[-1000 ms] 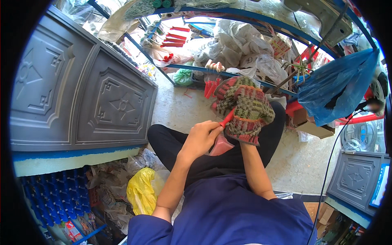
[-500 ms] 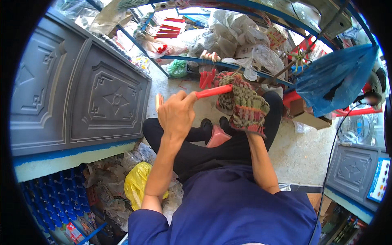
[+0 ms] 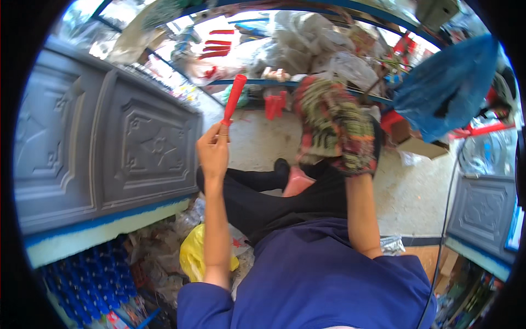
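My left hand (image 3: 212,153) is closed around the lower end of a red, tube-shaped handle (image 3: 235,96). The handle points up and away from me, tilted a little to the right, and whatever joins its lower end is hidden by my fingers. A thick knitted cloth or mitt (image 3: 359,129) in green, red and orange covers my right hand up to the wrist. It is smeared by motion, and my fingers inside it do not show. The handle and the knitted piece are well apart, with floor visible between them.
Ahead stands a blue metal shelf (image 3: 257,81) crowded with plastic bags and red handles (image 3: 219,46). More red handles (image 3: 275,105) hang from its front bar. A grey panelled cabinet (image 3: 153,142) is at left, a blue bag (image 3: 446,90) at right, a pink seat (image 3: 297,182) beneath me.
The red handle has swung from pointing right, against the knitted piece, to pointing up and away from it. My left hand moved slightly left and nearer me; the knitted piece shifted right.
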